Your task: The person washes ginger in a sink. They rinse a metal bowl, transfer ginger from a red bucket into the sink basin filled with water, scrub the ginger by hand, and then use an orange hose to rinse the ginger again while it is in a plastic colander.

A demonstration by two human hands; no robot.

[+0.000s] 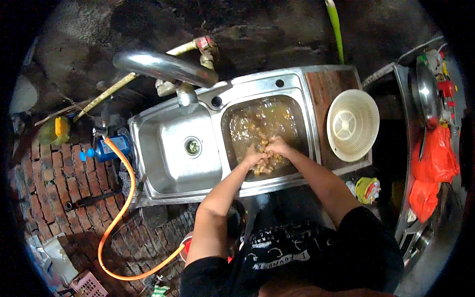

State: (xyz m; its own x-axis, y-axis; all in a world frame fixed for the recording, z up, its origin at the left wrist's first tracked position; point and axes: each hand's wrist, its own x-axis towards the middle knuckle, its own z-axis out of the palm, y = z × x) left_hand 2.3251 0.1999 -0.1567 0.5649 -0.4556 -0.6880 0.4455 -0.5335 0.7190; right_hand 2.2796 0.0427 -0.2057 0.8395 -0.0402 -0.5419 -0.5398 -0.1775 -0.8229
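Murky brown water (276, 111) stands in the right basin of a stainless steel double sink. Both my hands meet low in this basin, among knobbly light-brown pieces (264, 169) that look like ginger root. My left hand (254, 156) curls around some of them from the left. Close against it, my right hand (277, 146) has its fingers closed over more pieces. Water and the pieces hide some of the fingertips. The left basin (178, 159) holds no water, and green scraps lie in its drain strainer (192, 147).
A cream plastic colander (352, 126) rests on the brown board right of the basin. The chrome faucet (163, 67) arches over the sink's back left. An orange hose (128, 200) loops down past a blue bottle (113, 147). Red plastic bags (434, 159) lie on the right-hand counter.
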